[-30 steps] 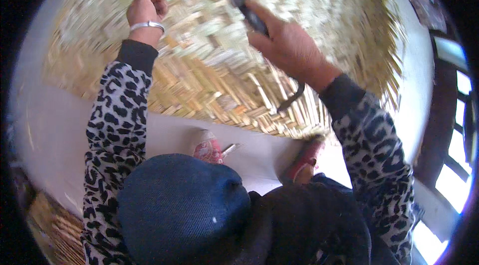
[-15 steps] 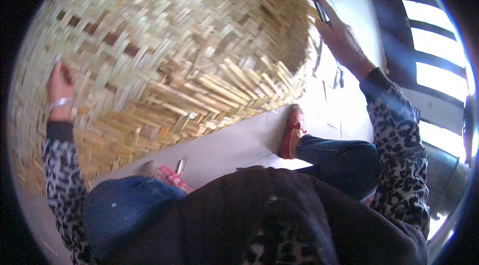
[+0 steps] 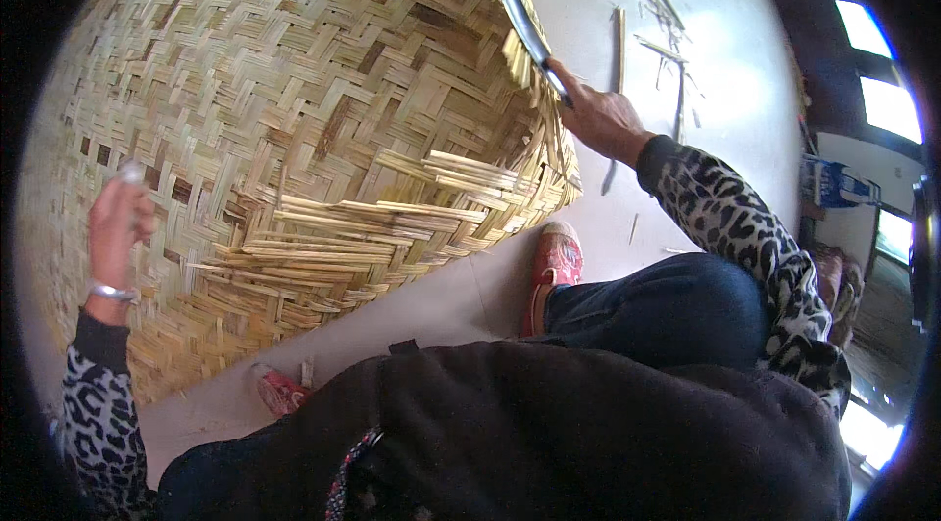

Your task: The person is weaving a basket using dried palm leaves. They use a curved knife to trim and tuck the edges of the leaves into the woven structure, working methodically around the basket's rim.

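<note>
Right hand [image 3: 603, 119] closed around handle of long knife [image 3: 524, 26] at frayed edge of woven bamboo mat [image 3: 294, 129], left hand [image 3: 118, 222] pinching mat's surface, floor [image 3: 725, 50] littered with bamboo slivers [image 3: 662, 16].

Right hand [image 3: 603, 119] grips knife [image 3: 524, 23] at woven bamboo mat [image 3: 294, 129] edge; left hand [image 3: 116, 222] rests on weave.

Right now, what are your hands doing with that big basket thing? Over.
Left hand gripping woven bamboo mat. Right hand holding long knife at mat's edge. Loose bamboo scraps on floor beyond.
</note>
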`<state>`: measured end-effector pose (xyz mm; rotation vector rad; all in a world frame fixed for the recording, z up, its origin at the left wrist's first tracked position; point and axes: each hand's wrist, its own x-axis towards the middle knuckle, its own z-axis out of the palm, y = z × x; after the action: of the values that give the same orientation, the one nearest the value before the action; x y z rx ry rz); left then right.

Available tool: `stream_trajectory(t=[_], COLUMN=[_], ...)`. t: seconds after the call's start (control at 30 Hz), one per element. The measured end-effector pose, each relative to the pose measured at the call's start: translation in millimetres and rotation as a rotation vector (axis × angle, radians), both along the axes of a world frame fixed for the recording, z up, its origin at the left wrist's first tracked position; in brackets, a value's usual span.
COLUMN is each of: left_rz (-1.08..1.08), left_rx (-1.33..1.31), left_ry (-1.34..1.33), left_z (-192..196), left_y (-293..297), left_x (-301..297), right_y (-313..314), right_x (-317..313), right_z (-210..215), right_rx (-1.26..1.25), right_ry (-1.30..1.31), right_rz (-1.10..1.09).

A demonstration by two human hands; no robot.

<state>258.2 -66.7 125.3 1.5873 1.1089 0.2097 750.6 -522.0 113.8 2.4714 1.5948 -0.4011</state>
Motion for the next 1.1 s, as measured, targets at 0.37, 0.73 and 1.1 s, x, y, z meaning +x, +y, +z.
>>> stream_trajectory(t=[0.37, 0.73, 1.1], left_rz=[-1.328, -1.338, -1.214], left_rx=[0.892, 0.334, 0.444], left_ry=[0.457, 0.608, 0.582], left_z=[4, -23, -11], left_y=[-262, -288, -307], left_x=[305, 316, 302], right_y=[32, 18, 6], right_x=[25, 48, 53], right_z=[-68, -82, -66], right_rx=[0.123, 0.386, 0.423], right_ry=[0.248, 0.507, 0.582], right_rz=[0.235, 0.273, 0.653])
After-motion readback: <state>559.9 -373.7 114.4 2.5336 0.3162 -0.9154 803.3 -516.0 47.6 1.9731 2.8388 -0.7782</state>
